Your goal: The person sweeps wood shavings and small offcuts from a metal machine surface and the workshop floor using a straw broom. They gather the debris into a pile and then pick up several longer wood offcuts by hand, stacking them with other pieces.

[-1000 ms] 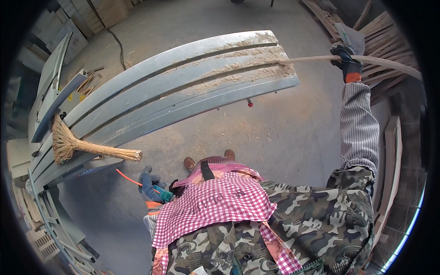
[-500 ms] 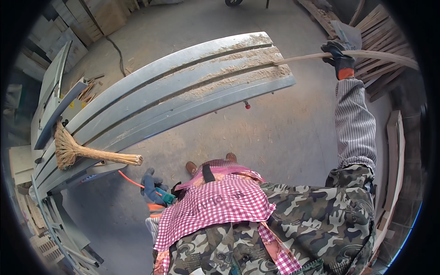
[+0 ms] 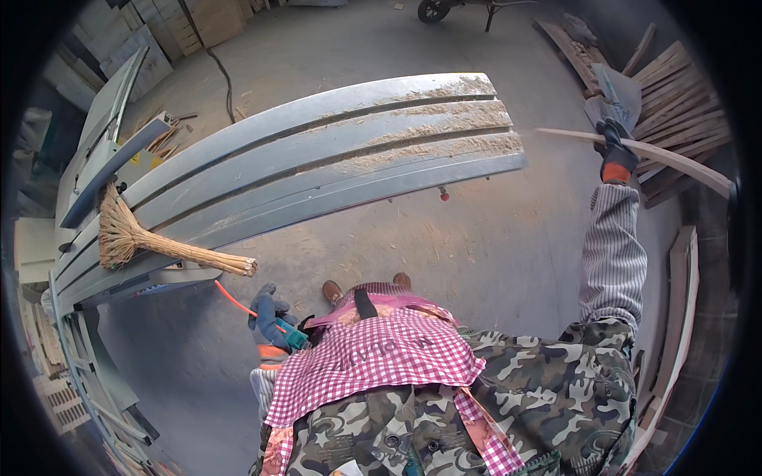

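Note:
In my right hand [image 3: 613, 151], gloved dark with an orange cuff, a long thin wooden strip [image 3: 686, 163] is gripped part way along. Its thin left end stops just beyond the end of the grooved metal table [image 3: 317, 143], and its other end reaches to the right. My left hand [image 3: 267, 313], in a matching glove, is down by my left side, fingers closed around a small teal hand tool [image 3: 294, 339] whose exact kind is unclear. An orange-red hose [image 3: 235, 301] runs from near this hand toward the table. Part of the tool is hidden by the hand.
A straw broom [image 3: 171, 242] lies across the table's near left part. Sawdust [image 3: 468, 119] covers the table's right end. Stacked wooden strips [image 3: 675, 103] lie at the far right, beside a pale sack [image 3: 619, 91]. A wheeled cart [image 3: 435, 9] stands at the back.
The wooden strip's left end has come away from the table's end as my right hand moved rightward. My left hand keeps its hold on the teal tool. The whole view has shifted slightly.

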A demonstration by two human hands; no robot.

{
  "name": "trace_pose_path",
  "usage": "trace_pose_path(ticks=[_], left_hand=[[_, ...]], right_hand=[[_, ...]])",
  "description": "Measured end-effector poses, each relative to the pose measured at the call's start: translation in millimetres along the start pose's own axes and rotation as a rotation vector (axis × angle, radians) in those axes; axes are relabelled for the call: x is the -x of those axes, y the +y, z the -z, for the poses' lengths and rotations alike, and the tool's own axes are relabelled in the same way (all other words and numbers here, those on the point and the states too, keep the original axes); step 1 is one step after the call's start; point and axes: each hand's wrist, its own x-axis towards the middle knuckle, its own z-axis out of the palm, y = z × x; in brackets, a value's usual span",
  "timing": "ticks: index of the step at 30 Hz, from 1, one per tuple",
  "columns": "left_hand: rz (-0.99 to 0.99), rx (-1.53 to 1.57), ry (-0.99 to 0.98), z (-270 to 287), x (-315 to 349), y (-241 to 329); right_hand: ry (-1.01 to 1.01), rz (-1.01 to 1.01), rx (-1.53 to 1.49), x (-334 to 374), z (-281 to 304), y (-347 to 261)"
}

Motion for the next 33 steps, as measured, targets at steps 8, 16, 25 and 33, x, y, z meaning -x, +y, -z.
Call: trace_pose_path(ticks=[8, 16, 25, 33], left_hand=[[0.049, 0.184, -0.359, 1, -9, 15], [-0.553, -0.175, -0.628, -31, -10, 77], [-0.207, 0.313, -0.362, 61, -27, 52], [0.018, 0.598, 0.519, 183, -8, -11]], right_hand=[[-0.498, 0.097, 0.161, 59, -93, -85], [-1.6, -0.185, -0.059, 324, -326, -151], [-2.408, 0.05, -0.3, 513, -450, -112], [-1.574, 0.764, 0.654, 594, -544, -19]])
